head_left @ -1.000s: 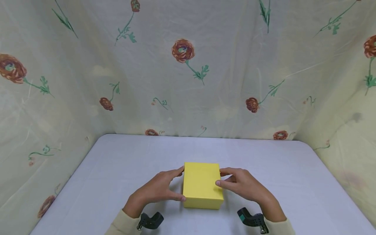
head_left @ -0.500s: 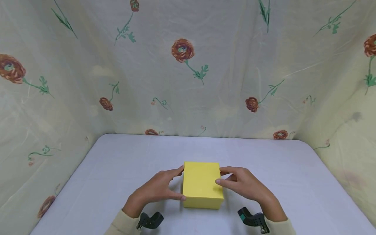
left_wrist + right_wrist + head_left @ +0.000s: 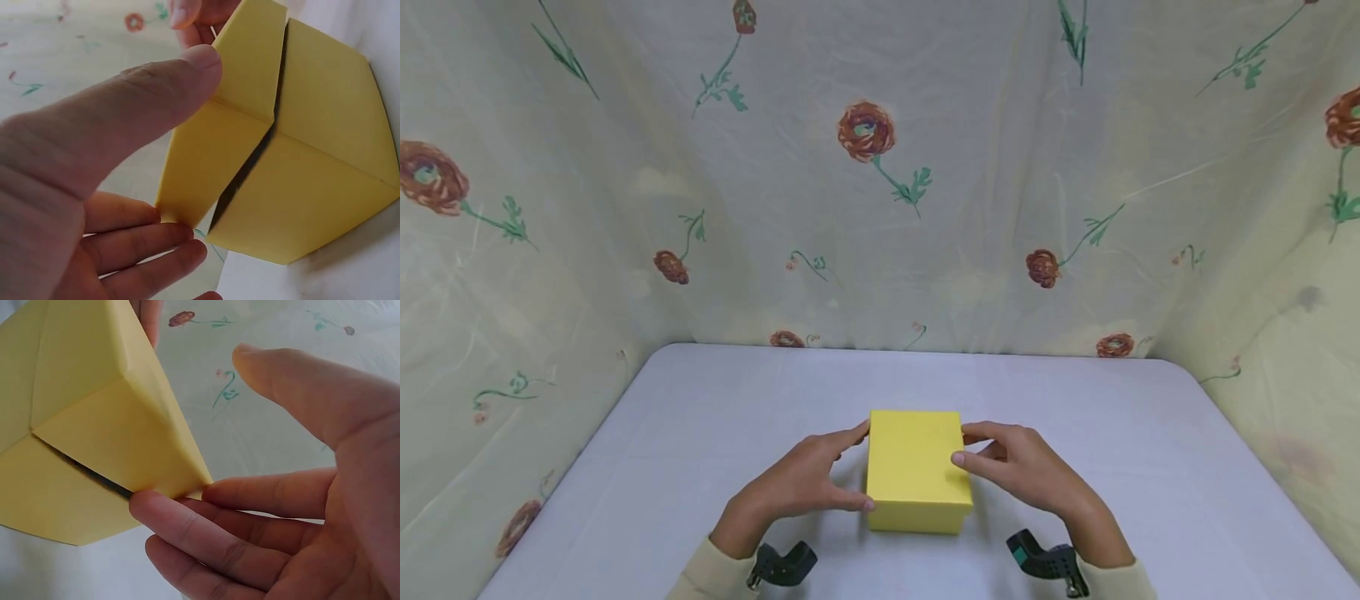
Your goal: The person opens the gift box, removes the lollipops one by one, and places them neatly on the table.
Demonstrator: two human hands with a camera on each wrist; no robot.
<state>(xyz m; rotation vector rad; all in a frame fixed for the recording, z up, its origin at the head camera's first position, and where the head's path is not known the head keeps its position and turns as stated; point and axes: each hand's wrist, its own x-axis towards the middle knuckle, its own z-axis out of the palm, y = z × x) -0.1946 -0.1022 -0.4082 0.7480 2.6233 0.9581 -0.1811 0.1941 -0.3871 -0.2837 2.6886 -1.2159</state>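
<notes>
A yellow box (image 3: 917, 518) stands on the table, its yellow lid (image 3: 917, 454) raised a little off it. Both wrist views show a dark gap between the two. With the thumb at the near left corner and fingertips at the far left corner, my left hand (image 3: 797, 479) grips the lid by its left side. On the opposite side my right hand (image 3: 1018, 467) touches the lid's lower rim and far corner with nearly straight fingers (image 3: 187, 528). Its thumb (image 3: 275, 372) is apart from the lid in the right wrist view. The inside of the box is hidden.
The table (image 3: 737, 375) has a white cover and rounded far corners. A pale curtain (image 3: 955, 208) with printed flowers hangs behind it and at both sides. Dark camera mounts (image 3: 784, 564) sit on both wrists, low over the table.
The lid has risen slightly, and its near edge now juts out past the box at the right. My right hand has moved up slightly with it; the left hand has barely moved.
</notes>
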